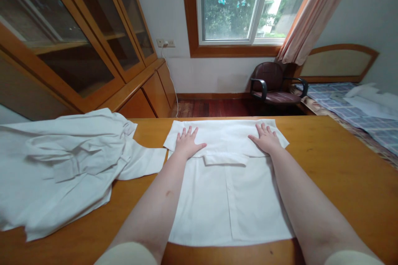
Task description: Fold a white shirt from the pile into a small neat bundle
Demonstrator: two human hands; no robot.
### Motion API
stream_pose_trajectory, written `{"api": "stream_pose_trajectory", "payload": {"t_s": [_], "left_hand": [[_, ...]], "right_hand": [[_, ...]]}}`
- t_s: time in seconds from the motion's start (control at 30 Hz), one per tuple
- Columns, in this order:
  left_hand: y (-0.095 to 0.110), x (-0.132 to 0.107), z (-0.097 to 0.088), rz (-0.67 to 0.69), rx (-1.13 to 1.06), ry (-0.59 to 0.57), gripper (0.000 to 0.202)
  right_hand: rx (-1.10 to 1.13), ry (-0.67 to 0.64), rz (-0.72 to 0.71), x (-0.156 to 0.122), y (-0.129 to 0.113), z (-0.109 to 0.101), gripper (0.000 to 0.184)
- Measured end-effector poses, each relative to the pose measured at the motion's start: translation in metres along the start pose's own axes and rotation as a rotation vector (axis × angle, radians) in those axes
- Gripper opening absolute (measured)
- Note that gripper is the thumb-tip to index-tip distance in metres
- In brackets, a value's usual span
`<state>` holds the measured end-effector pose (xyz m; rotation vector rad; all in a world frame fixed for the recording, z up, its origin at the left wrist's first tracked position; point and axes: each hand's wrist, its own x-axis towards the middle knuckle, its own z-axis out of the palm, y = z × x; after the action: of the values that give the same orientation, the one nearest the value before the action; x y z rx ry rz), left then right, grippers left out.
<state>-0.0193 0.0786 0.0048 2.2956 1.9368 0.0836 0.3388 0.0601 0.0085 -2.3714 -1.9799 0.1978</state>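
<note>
A white shirt [205,198] lies spread on the wooden table, its upper part folded over toward me and its collar [226,160] lying at the middle of the fold. The front placket runs down the lower half. My left hand [188,143] rests flat on the folded part at its left side, fingers spread. On the right side of the same fold, my right hand [266,137] presses down with its fingers apart. Neither hand grips the cloth.
Crumpled white garments [77,161] are heaped on the table [336,178] at the left, one sleeve reaching near the shirt. Beyond the far edge stand a brown armchair [273,83] and a bed [357,103]. A glass-doored wooden cabinet [137,87] is at the left.
</note>
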Motion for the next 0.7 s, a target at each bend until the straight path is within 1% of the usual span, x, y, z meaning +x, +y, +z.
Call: {"api": "stream_pose_trajectory", "payload": {"t_s": [0.07,0.13,0.23,0.3,0.33,0.4,0.47,0.5,0.53,0.6,0.67,0.7], "left_hand": [[-0.005,0.001,-0.001,-0.063,0.022,0.005,0.086],[-0.006,0.0,-0.001,-0.098,0.044,0.01,0.081],[-0.004,-0.001,0.0,-0.107,0.066,0.018,0.08],[-0.002,-0.002,0.001,-0.11,0.07,0.024,0.08],[-0.001,-0.002,0.001,-0.111,0.07,0.027,0.08],[-0.001,-0.002,0.001,-0.11,0.071,0.03,0.081],[-0.001,-0.002,0.001,-0.108,0.069,0.031,0.082],[-0.002,-0.001,0.001,-0.108,0.068,0.032,0.082],[-0.002,-0.001,0.002,-0.109,0.066,0.033,0.082],[-0.003,0.0,0.003,-0.11,0.061,0.037,0.083],[-0.003,0.0,0.003,-0.109,0.055,0.041,0.084],[-0.004,0.0,0.004,-0.106,0.052,0.041,0.084]], "right_hand": [[0.003,0.004,0.035,0.001,0.003,-0.001,0.084],[0.003,0.009,0.065,0.0,0.002,0.0,0.086],[0.023,0.048,0.147,-0.004,-0.003,-0.001,0.088],[0.068,0.111,0.155,-0.009,-0.012,-0.004,0.085],[0.099,0.143,0.118,-0.011,-0.02,-0.006,0.083],[0.165,0.172,-0.04,-0.016,-0.04,-0.011,0.079],[0.22,0.13,-0.231,-0.017,-0.067,-0.015,0.077],[0.237,0.1,-0.301,-0.017,-0.081,-0.016,0.077],[0.252,0.076,-0.343,-0.015,-0.094,-0.017,0.077],[0.254,0.05,-0.359,-0.007,-0.114,-0.015,0.076],[0.19,0.024,-0.351,0.003,-0.12,-0.01,0.075],[0.14,0.009,-0.348,0.008,-0.118,-0.007,0.074]]}}
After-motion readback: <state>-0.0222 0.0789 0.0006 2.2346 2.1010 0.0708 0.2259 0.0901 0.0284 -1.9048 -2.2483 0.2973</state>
